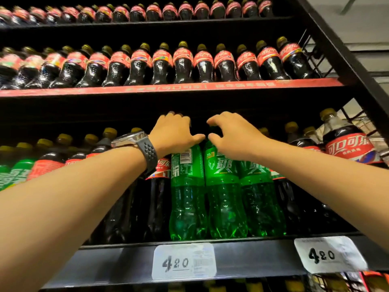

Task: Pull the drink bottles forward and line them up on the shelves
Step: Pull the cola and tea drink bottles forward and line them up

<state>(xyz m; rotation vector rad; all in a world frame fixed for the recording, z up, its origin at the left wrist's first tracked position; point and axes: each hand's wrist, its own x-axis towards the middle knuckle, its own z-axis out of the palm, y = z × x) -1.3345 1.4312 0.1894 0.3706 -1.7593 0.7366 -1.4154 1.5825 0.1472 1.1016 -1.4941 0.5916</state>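
Shelf stock, viewed from below, front to back: two bare forearms reaching up, the left wearing a dark-strapped watch (134, 141); black lower shelf (252, 258) with two white price tags on its front edge, one in the middle (184, 262) and one at right (328, 255), both marked 4.20; three green bottles standing upright and touching side by side at the front of that shelf, namely left green bottle (187, 197), middle green bottle (225, 197) and right green bottle (261, 199); left hand (174, 133) with fingers bent over the top of the left green bottle, grasping it, cap hidden; right hand (233, 133) with thumb and curled fingers clasping the neck of the middle green bottle; dark cola bottles (155, 203) with red labels on either side of the green ones, yellow caps showing behind; one larger cola bottle (347, 144) tilted at far right; next shelf up with a red front strip (168, 88), carrying a full row of small cola bottles (183, 62); top shelf with another such row (185, 11)
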